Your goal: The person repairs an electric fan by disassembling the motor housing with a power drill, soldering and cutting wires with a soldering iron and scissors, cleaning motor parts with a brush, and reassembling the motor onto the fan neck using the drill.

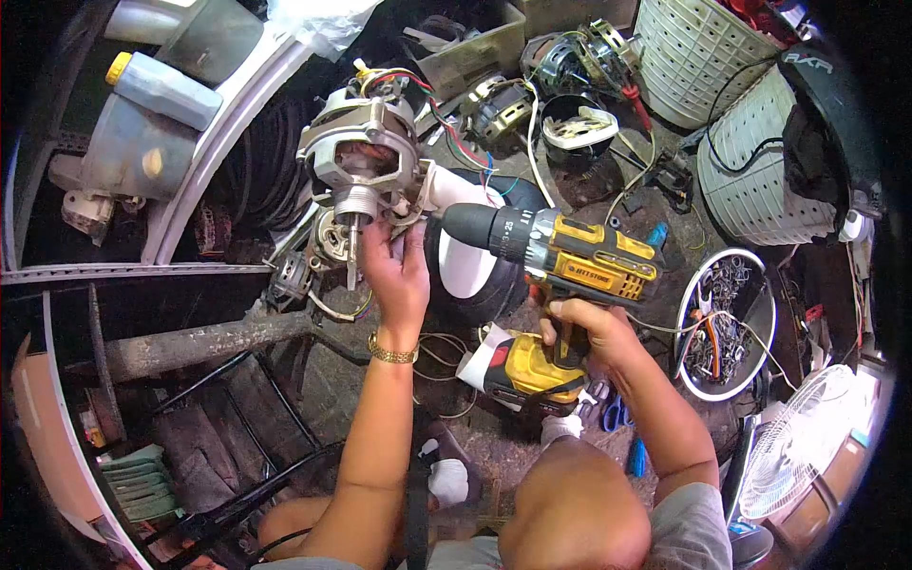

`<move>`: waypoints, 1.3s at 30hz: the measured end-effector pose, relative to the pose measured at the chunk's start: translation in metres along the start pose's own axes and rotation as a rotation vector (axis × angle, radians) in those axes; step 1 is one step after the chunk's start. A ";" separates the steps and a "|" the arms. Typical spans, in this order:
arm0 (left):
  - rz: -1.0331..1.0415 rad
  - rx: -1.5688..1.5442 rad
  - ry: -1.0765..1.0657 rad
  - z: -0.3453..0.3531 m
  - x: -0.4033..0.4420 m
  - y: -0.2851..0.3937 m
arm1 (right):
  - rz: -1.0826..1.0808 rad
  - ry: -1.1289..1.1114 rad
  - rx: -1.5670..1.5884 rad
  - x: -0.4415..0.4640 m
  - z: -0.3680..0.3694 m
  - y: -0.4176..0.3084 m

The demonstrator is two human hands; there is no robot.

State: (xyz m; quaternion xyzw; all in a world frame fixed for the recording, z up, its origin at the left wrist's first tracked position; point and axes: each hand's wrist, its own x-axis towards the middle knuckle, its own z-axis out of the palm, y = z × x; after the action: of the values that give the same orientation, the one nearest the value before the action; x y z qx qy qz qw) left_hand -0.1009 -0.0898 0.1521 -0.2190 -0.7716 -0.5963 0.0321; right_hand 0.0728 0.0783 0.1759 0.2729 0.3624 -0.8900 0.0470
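Observation:
My right hand (591, 331) is wrapped around the handle of a yellow and black cordless drill (598, 261). Its black chuck points left, toward the lower side of a fan motor (366, 142). The bit's tip is too small to make out against the motor. With its fingers closed, my left hand (397, 271) grips the motor's underside, beside the threaded collar and the metal shaft (353, 252) that points down. A gold watch (392, 349) circles my left wrist. Red, green and black wires (442, 114) run from the top of the motor.
A white-rimmed bowl (768, 328) of small metal parts stands at right, above a white fan grille (793, 451). Other motors (499, 104) and perforated white baskets (698, 57) are at the back. Blue-handled scissors (617, 414) lie near my knee. A black metal frame (275, 475) is at lower left.

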 end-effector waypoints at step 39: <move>0.206 0.230 -0.704 -0.072 0.098 0.136 | -0.445 1.320 -1.544 -0.158 -0.262 0.042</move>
State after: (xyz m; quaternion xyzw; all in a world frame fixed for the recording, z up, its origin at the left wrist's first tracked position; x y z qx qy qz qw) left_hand -0.1533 -0.1020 0.3261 -0.4816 -0.7714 -0.3876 -0.1509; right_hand 0.3365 0.2050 0.0782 0.5284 0.8293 -0.0781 -0.1643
